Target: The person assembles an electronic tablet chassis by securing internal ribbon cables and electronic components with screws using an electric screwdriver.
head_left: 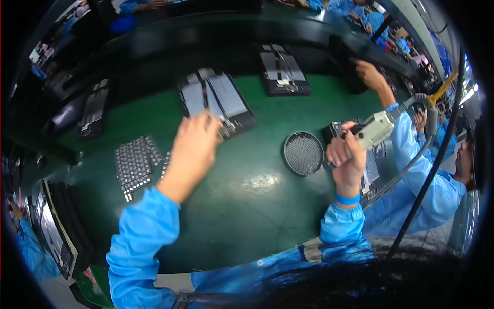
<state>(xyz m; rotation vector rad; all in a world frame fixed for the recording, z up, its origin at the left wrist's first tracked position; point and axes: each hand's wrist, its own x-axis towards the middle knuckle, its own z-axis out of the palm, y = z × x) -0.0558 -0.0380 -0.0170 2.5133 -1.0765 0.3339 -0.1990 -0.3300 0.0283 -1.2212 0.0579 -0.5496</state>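
Note:
My left hand (194, 145) reaches over the lower edge of an opened tablet (229, 97) with pale grey battery panels and a dark strip between them. Its fingers are bent together at that edge; what they hold, if anything, is hidden. My right hand (350, 159) is wrapped round a pale grey electric screwdriver (375, 130), its cord running off to the upper right. Just left of that hand sits a round black tray (284, 156) filled with small screws. Sheets of small silvery parts (133, 164) lie left of my left wrist.
More opened tablets lie at the back (296, 72), far left (94, 109) and beneath my right hand (369, 167). At the right a co-worker's hand (371, 76) reaches across the green table (247, 216). A dark cable (429, 175) hangs there. Flat panels (54, 226) stand at left.

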